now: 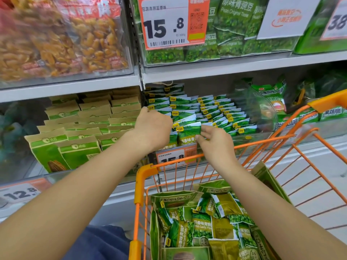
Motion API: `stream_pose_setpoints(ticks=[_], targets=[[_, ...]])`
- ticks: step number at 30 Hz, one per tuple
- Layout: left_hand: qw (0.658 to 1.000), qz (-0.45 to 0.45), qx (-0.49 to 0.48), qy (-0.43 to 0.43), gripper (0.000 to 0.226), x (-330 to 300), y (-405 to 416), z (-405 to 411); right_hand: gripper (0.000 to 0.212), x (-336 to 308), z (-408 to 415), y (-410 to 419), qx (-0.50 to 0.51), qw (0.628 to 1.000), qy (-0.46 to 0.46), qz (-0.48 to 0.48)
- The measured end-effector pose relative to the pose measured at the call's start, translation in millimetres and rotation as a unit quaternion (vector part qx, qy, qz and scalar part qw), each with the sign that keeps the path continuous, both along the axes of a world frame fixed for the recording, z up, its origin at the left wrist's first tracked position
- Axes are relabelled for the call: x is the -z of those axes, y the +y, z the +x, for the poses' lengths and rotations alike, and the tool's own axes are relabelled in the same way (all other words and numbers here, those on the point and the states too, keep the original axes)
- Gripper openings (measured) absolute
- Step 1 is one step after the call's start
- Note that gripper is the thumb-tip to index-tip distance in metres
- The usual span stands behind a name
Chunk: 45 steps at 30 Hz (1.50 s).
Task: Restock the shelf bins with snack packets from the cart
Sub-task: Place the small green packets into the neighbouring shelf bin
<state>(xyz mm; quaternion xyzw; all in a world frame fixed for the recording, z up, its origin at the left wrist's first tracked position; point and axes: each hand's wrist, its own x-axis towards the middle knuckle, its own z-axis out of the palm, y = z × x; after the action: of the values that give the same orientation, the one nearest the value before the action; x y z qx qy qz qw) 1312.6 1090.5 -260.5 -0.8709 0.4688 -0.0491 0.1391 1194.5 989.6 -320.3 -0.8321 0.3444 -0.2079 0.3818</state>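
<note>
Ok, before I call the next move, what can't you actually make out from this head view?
- Left hand: its fingertips are behind its own back, so its hold on the pea packets is unclear.
- Lower price tag: partly covered by the right hand and the cart rim.
- Cart's near end: cut off by the bottom edge.
- Top-left snack bin: blurred, label unreadable.

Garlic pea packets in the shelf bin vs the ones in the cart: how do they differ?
The bin packets stand upright in neat overlapping rows; the cart packets lie loose in a jumbled heap. The bin packets show mostly their top edges; the cart packets show full faces at mixed angles. The left hand and right hand handle the bin's front row. Both share one green garlic-pea design.
</note>
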Motion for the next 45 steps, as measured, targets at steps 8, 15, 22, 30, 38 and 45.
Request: stream_pose_setpoints(ticks=[8,15,22,30,38,45], targets=[[0.999,-0.028,-0.031,-0.026,0.017,14,2,2,0.024,6,-4,2,0.013,0.996,0.012,-0.083],[0.994,0.010,-0.011,-0.107,0.034,14,7,-12,0.024,1,-7,-8,-0.011,0.986,0.058,-0.156],[0.952,-0.249,0.155,0.090,0.016,58,43,-54,0.033,16,-58,-9,-0.197,0.887,-0.082,-0.410],[0.936,-0.185,0.223,0.199,0.025,96,45,-61,0.074,99,-77,-10,-0.299,0.715,0.550,-0.312],[0.921,-0.229,0.142,0.282,0.022,93,47,-57,0.028,73,-69,-15,-0.281,0.835,0.437,-0.178],[0.715,-0.279,-0.022,0.640,0.035,70,45,-57,0.031,-10,-79,-3,-0.194,0.868,-0.007,0.458]])
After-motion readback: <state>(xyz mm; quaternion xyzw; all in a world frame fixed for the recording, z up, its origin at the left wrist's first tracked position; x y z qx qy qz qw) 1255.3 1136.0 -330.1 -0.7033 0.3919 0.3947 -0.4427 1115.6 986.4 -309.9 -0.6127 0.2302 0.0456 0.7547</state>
